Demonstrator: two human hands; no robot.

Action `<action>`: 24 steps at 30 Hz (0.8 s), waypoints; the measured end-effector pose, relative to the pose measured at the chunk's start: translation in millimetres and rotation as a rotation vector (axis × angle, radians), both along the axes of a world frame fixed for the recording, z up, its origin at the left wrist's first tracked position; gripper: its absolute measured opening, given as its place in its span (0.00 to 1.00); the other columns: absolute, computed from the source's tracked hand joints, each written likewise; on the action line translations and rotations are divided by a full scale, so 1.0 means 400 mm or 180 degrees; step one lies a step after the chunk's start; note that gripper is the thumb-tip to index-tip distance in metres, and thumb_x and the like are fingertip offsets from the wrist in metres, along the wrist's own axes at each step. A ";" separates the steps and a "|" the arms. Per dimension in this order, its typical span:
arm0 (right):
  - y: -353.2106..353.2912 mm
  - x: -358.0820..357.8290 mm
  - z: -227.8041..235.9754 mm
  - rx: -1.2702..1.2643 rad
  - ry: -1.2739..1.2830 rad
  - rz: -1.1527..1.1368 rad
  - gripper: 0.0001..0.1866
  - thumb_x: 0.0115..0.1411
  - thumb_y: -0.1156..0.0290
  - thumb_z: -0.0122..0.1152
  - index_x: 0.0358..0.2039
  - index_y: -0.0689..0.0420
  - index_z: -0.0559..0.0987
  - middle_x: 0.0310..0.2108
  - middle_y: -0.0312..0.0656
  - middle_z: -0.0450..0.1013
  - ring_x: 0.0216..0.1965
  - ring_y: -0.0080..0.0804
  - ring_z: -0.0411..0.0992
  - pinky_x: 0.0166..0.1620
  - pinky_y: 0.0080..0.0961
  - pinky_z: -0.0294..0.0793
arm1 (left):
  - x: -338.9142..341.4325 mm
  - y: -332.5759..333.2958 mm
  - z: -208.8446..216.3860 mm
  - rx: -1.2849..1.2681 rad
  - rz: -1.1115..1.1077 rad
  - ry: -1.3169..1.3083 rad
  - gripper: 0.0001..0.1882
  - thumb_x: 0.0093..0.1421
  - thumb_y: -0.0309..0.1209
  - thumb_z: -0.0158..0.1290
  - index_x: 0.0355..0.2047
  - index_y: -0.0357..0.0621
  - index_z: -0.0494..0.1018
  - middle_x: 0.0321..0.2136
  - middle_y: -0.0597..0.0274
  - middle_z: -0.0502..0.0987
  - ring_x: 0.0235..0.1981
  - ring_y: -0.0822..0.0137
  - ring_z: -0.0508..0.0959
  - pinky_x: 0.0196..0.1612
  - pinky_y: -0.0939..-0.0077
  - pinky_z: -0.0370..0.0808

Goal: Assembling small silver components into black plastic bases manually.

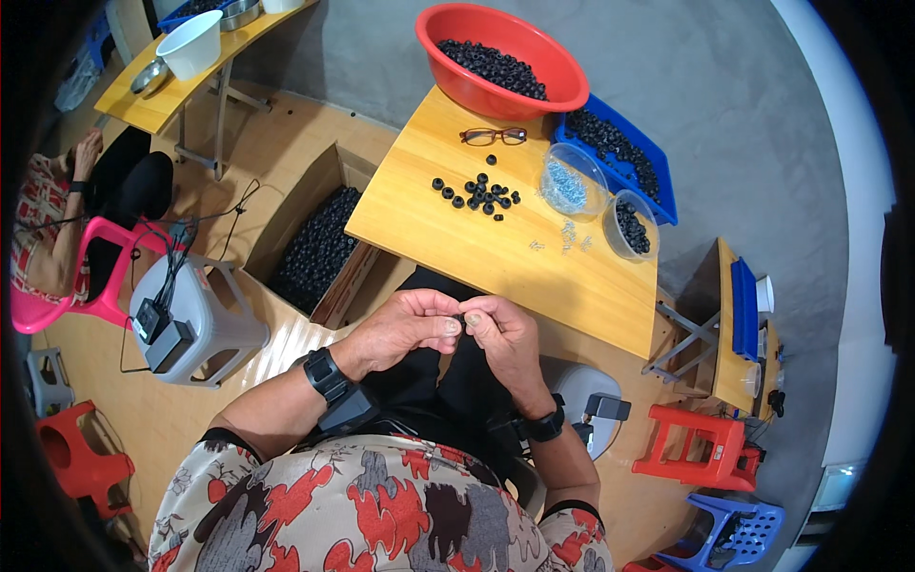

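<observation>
My left hand [405,329] and my right hand [507,345] meet in front of the table's near edge, fingertips pinched together. Between them is a small black round part [463,320], mostly covered by the fingers. On the wooden table [400,214] beyond lie several loose black round parts [474,201]. Right of these stands a clear tub of small bluish metal pieces [569,188], with a few silvery pieces [562,240] scattered before it. A second clear tub [651,250] holds more black parts.
A red basin [572,91] and a blue tray [667,186], both with black parts, sit at the back. Brown glasses [494,136] lie near the basin. On the floor stand a cardboard box [272,238] of black parts and a grey stool [224,334]. Another person [52,224] sits left.
</observation>
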State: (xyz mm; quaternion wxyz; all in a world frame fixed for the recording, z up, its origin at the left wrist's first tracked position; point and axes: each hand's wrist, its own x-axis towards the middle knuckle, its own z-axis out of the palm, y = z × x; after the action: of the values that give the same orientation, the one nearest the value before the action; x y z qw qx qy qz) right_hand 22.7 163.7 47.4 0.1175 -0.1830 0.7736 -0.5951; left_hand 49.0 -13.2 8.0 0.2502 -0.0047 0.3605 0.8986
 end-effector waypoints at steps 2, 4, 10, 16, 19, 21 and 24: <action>0.000 0.000 -0.008 -0.0069 -0.0068 -0.0012 0.06 0.58 0.74 0.55 0.35 0.62 0.77 0.28 0.36 0.75 0.30 0.19 0.69 0.36 0.17 0.69 | 0.001 0.003 0.001 0.0026 0.0046 -0.0019 0.10 0.59 0.26 0.53 0.41 0.37 0.72 0.32 0.62 0.76 0.29 0.75 0.77 0.35 0.80 0.79; -0.001 -0.002 -0.019 -0.0111 0.0032 -0.0062 0.06 0.59 0.74 0.56 0.36 0.62 0.77 0.29 0.37 0.75 0.31 0.20 0.70 0.37 0.17 0.70 | 0.002 0.007 -0.001 0.0065 0.0045 -0.0021 0.10 0.59 0.27 0.53 0.41 0.37 0.72 0.31 0.62 0.76 0.28 0.75 0.77 0.35 0.79 0.79; -0.002 0.003 -0.019 0.0038 0.0281 -0.0022 0.07 0.58 0.74 0.56 0.37 0.62 0.77 0.31 0.40 0.76 0.32 0.22 0.72 0.37 0.18 0.71 | 0.002 0.012 -0.007 0.0201 -0.0019 -0.0036 0.10 0.60 0.29 0.51 0.40 0.38 0.71 0.29 0.65 0.74 0.28 0.77 0.75 0.34 0.81 0.79; 0.020 -0.014 0.044 0.1298 0.1894 0.0142 0.16 0.52 0.64 0.65 0.38 0.59 0.76 0.25 0.37 0.71 0.24 0.24 0.69 0.28 0.19 0.69 | 0.001 0.000 -0.004 0.0261 0.0094 -0.0125 0.10 0.61 0.33 0.51 0.39 0.40 0.72 0.29 0.65 0.75 0.27 0.76 0.75 0.34 0.79 0.79; -0.002 -0.017 0.048 0.1749 0.2762 0.0138 0.23 0.41 0.51 0.69 0.31 0.56 0.75 0.20 0.37 0.67 0.23 0.33 0.70 0.25 0.26 0.67 | 0.001 0.004 0.005 0.0227 0.0140 -0.0176 0.09 0.61 0.33 0.51 0.38 0.41 0.72 0.29 0.66 0.75 0.27 0.77 0.75 0.35 0.82 0.77; -0.012 -0.022 0.058 0.2113 0.3232 0.0187 0.24 0.41 0.48 0.68 0.28 0.55 0.74 0.19 0.36 0.66 0.21 0.31 0.69 0.24 0.26 0.65 | 0.002 0.005 0.002 0.0221 0.0164 -0.0150 0.09 0.61 0.32 0.51 0.38 0.41 0.72 0.29 0.66 0.75 0.28 0.77 0.75 0.36 0.83 0.77; -0.020 -0.032 0.062 0.2503 0.3465 0.0355 0.24 0.40 0.45 0.66 0.24 0.52 0.71 0.18 0.35 0.61 0.19 0.30 0.66 0.22 0.26 0.61 | 0.002 0.005 -0.005 0.0118 0.0190 -0.0046 0.09 0.61 0.32 0.51 0.38 0.41 0.73 0.30 0.67 0.75 0.30 0.77 0.76 0.37 0.84 0.76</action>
State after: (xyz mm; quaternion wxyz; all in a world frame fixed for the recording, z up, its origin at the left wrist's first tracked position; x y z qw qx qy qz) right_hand 9.7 155.7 72.1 -0.2008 -0.4401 0.8710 -0.0852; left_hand 49.6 -11.3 6.0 0.2259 -0.0173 0.3417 0.9121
